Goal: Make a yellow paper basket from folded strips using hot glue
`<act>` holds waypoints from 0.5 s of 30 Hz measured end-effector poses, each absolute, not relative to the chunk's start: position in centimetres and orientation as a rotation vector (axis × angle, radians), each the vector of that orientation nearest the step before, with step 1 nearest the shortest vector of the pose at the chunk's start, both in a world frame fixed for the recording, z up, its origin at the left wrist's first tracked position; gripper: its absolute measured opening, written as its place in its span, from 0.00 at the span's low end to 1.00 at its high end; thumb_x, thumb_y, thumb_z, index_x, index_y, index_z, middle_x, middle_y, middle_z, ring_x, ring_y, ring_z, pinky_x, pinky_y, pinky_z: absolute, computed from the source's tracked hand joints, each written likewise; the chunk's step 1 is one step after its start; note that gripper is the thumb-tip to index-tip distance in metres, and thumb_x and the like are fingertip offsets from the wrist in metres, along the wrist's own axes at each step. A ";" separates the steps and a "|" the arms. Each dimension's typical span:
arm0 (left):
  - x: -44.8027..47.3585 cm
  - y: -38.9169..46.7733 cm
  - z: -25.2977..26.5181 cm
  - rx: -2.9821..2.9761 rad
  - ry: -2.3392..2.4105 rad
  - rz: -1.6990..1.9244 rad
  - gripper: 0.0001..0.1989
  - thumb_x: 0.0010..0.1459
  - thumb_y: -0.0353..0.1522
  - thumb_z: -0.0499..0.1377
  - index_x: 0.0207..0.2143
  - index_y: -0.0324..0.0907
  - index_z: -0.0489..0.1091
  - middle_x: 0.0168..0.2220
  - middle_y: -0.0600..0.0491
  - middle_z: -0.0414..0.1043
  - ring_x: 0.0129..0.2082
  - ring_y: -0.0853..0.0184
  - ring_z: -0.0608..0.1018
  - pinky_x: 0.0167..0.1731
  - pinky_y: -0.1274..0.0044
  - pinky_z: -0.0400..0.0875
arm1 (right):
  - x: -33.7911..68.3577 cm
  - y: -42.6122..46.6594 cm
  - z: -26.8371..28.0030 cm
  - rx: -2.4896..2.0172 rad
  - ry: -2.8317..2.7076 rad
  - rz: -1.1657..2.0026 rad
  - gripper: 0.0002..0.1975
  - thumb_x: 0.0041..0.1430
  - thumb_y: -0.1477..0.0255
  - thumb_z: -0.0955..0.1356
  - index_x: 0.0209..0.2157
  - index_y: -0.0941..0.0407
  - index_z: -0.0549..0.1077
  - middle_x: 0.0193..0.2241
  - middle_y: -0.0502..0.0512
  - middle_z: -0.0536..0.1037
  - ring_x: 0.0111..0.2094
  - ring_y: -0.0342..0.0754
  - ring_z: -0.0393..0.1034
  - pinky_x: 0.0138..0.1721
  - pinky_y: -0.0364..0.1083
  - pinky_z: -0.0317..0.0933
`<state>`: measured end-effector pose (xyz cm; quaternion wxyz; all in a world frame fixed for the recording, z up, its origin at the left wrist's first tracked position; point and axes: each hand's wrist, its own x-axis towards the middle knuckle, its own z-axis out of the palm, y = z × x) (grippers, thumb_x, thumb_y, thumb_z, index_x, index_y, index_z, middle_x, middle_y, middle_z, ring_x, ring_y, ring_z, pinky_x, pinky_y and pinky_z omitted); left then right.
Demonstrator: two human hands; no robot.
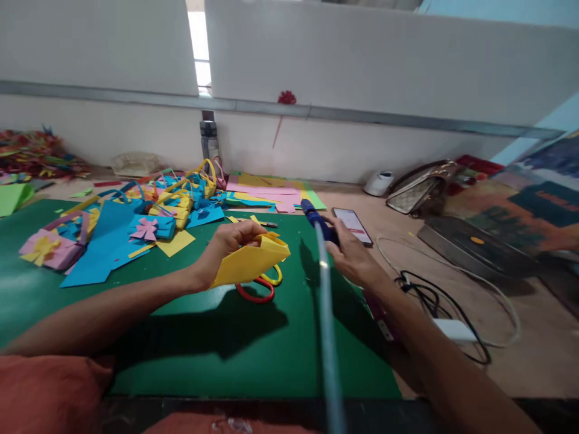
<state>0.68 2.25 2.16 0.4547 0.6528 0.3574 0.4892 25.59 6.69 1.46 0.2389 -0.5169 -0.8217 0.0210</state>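
Observation:
My left hand (237,238) is closed on a folded yellow paper basket (246,262), held above the green mat (190,349). In my right hand (350,253) is a dark blue glue gun (312,214), its nozzle directed away from me. A long translucent glue stick (326,313) runs from the gun back toward my body. Beneath the yellow paper lie scissors with red and yellow handle loops (256,296), partly hidden. My fingers cover part of the gun's grip.
Several finished paper baskets (151,228) and blue paper sheets (108,241) crowd the left. Flat coloured paper (271,193) lies behind. To the right are a phone (353,226), a black cable (434,295), a handbag (418,190) and a dark case (474,244). A bottle (209,141) stands near the wall.

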 end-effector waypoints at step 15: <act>0.8 3.9 1.9 1.123 1.041 1.020 0.11 0.38 0.30 0.61 0.28 0.35 0.70 0.22 0.56 0.70 0.21 0.72 0.72 0.22 0.81 0.65 | 24.3 1.4 0.9 -1.356 -1.872 0.610 0.17 0.52 0.57 0.66 0.34 0.56 0.71 0.30 0.55 0.78 0.30 0.50 0.73 0.31 0.47 0.68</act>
